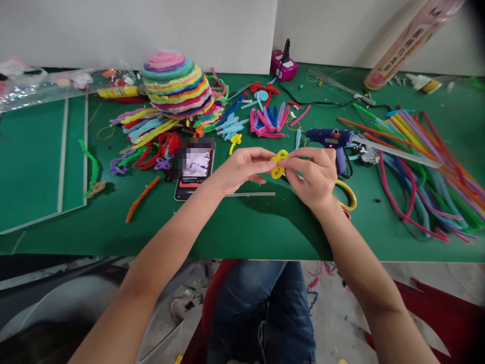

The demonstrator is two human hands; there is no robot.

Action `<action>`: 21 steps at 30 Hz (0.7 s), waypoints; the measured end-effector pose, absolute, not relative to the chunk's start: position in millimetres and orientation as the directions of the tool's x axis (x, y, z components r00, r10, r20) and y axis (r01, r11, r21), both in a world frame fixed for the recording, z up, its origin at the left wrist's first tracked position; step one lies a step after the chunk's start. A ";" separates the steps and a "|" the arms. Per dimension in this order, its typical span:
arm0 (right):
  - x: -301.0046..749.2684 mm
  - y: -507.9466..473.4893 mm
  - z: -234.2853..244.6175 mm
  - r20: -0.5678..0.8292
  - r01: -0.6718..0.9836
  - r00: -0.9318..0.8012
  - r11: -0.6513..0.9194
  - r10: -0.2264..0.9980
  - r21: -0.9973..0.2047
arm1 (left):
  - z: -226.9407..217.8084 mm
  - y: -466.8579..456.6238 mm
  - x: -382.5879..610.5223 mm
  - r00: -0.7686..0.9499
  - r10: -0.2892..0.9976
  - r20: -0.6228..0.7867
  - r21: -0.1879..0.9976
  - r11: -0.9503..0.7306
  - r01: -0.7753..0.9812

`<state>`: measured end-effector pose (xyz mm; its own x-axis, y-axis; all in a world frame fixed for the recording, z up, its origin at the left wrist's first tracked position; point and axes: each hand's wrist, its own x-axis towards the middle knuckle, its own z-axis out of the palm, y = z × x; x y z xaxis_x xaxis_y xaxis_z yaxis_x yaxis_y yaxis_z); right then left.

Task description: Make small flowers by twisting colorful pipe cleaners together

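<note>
Between my two hands is a yellow pipe cleaner [278,171] bent into small loops. My left hand [248,166] pinches its left side, and my right hand [312,174] pinches it from the right, fingertips close together. Both hands are raised a little over the green table. Beside my left wrist lies a phone [194,169] with its screen lit. A blue glue gun [329,137] rests just behind my right hand, which partly hides yellow-handled scissors [350,196]. A small yellow pipe-cleaner flower [235,140] lies behind my left hand.
A striped rainbow ball [176,83] stands at the back left among bundled pipe cleaners. Long loose pipe cleaners [435,167] spread over the right side. A glue stick [252,194] and an orange pipe cleaner [142,199] lie near the front. A pink bottle [409,45] leans at the back right.
</note>
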<state>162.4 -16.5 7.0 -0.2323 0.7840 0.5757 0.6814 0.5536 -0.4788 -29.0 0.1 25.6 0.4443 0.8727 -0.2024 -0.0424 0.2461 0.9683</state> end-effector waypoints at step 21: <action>273.8 -3.8 49.2 -0.139 0.859 0.342 -0.369 0.929 -0.354 | 9.6 6.6 -27.8 0.168 0.976 0.138 0.969 -0.169 0.181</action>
